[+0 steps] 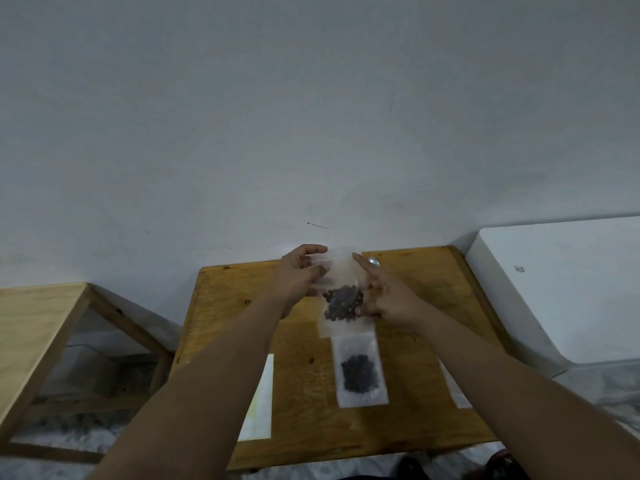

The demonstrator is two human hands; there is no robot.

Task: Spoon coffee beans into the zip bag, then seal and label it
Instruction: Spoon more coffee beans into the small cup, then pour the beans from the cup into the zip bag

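Note:
A clear zip bag [341,277] with dark coffee beans [343,303] in its lower half is held up above the far part of the wooden table [225,306]. My left hand [299,275] pinches the bag's top left corner between thumb and fingers. My right hand [384,292] touches the bag's right edge with its fingers mostly straight. A second zip bag with beans [360,372] lies flat on the table below the held one. A metal spoon bowl [374,261] shows just behind my right hand.
A white sheet [259,400] lies on the table's left part and another white strip [457,393] shows under my right forearm. A lighter wooden table [38,334] stands at the left. A white box-like block [561,289] stands at the right. A plain wall is behind.

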